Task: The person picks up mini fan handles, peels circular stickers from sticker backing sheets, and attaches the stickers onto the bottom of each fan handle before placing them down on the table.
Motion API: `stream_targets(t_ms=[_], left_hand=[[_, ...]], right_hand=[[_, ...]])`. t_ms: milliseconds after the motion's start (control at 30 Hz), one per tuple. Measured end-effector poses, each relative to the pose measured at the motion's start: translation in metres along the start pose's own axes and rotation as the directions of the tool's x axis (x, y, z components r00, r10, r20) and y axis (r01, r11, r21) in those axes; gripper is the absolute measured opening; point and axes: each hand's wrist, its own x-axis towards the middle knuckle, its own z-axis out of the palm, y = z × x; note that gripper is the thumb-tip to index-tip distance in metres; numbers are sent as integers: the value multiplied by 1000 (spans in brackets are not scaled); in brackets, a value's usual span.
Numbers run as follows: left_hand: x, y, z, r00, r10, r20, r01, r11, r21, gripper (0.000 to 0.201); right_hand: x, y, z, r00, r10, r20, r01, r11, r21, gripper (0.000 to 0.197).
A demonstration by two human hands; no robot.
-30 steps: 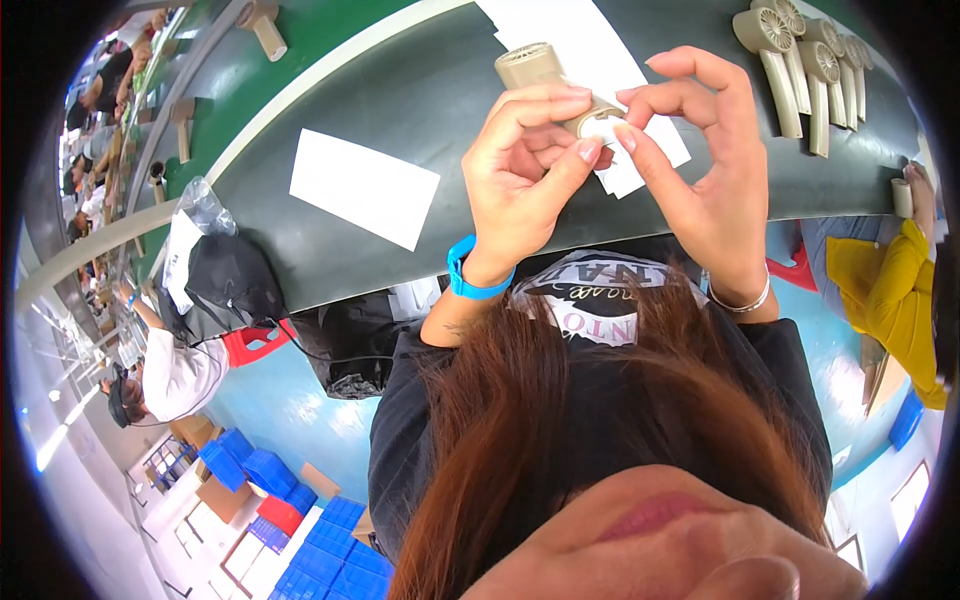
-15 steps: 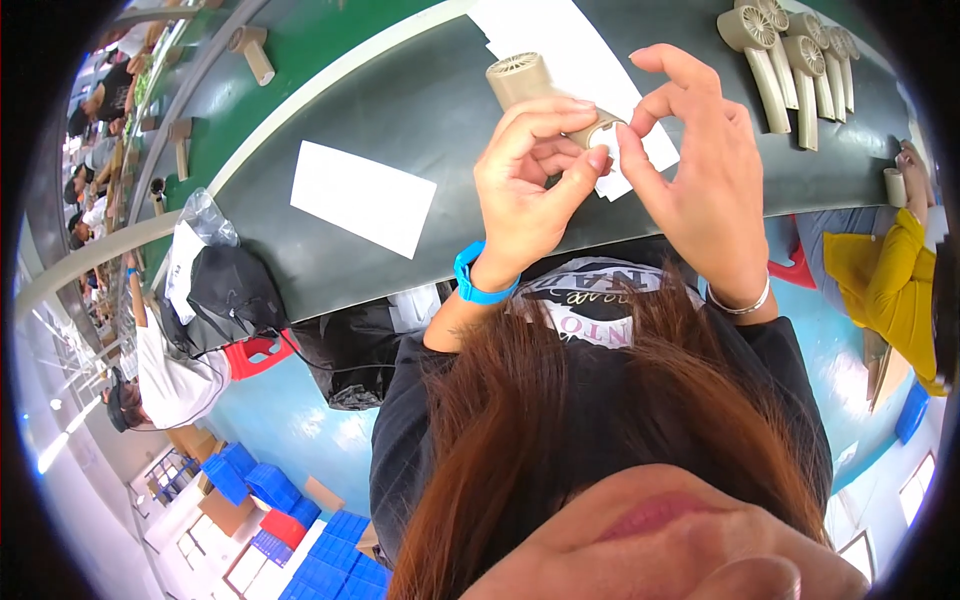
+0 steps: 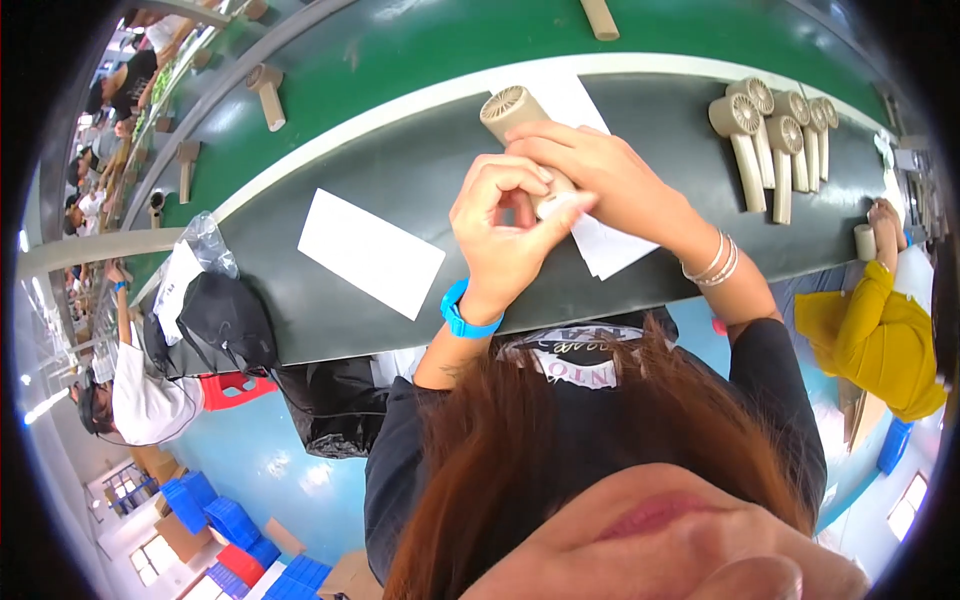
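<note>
A beige handheld fan (image 3: 512,110) with a round slotted head is held over the table, its head pointing away from me. My left hand (image 3: 497,225) is closed around the handle from the left, thumb near the handle's lower end. Across the top of the handle lies my right hand (image 3: 615,178), its fingers wrapped over the handle and its thumb pressed at the lower end by a small white patch. Much of the handle is hidden behind my fingers. Beneath my hands, white paper sheets (image 3: 612,248) lie on the dark table.
Several beige fans (image 3: 742,120) stand grouped at the right. Another white sheet (image 3: 372,255) lies at left, near a black bag (image 3: 228,315). Beyond the table runs a green conveyor (image 3: 400,60) carrying more fans. A co-worker in yellow (image 3: 880,335) sits at right.
My right hand has come down from beside the fan and now wraps over its handle. The view has shifted, showing more of the conveyor.
</note>
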Motion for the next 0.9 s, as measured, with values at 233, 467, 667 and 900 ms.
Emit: stream_targets(t_ms=[233,467,667,900], left_hand=[[21,-32,5,995,-39,-91,52,987,150,25],[10,-63,0,938,-27,345,-180,814,552,36],[5,-64,-2,895,-129,427,-202,736,646,57],[3,-60,22,856,-130,500,-211,795,569,72]], right_hand=[[82,180,9,989,-101,-108,15,795,-606,47],[110,132,-5,964,-95,-250,127,985,115,41],[-15,99,-9,959,263,-103,-279,942,-189,16],[-88,50,10,816,547,-190,-543,836,74,9]])
